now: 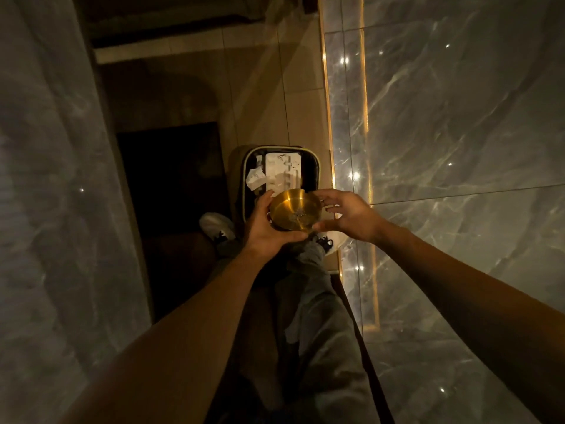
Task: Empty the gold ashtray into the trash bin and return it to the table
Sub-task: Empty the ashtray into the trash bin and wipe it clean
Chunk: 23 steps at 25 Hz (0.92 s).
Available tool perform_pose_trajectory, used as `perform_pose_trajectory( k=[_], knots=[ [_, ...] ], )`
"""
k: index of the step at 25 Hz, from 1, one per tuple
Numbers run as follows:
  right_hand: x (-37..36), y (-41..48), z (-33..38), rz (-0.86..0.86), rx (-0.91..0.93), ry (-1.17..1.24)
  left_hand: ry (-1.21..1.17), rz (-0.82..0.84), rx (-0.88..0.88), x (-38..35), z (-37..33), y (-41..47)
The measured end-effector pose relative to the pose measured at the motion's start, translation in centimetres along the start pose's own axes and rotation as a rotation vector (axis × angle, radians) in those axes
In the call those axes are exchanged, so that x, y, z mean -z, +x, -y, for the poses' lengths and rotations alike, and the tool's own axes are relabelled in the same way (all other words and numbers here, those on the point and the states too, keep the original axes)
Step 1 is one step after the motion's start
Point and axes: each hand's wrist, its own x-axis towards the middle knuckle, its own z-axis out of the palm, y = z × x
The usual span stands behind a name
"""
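The round gold ashtray (295,210) is held upright over the near end of the trash bin (316,166), its bowl facing me with a few dark specks of ash at the bottom. My left hand (265,231) cups it from the left and below, thumb on the rim. My right hand (348,215) is at its right side, fingers spread, thumb touching the lower right rim. The bin is dark, rectangular with rounded corners, standing on the floor and holding crumpled white paper and a white box.
A grey marble surface (458,148) with a lit gold strip runs along the right. A grey marble wall (39,179) stands on the left, with a dark mat (171,185) beside the bin. My legs and shoes (217,224) are just below the bin.
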Motion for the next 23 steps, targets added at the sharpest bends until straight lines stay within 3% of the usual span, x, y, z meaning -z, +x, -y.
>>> perform_pose_trajectory(
  k=[7,23],
  knots=[
    [0.3,5.0,-5.0,0.102,0.001,0.104,-0.147,-0.031,0.156,-1.9,2.0,5.0],
    [-3.7,11.3,-7.7,-0.053,-0.076,0.342,-0.354,-0.22,0.218,-1.3,4.1,11.4]
  ],
)
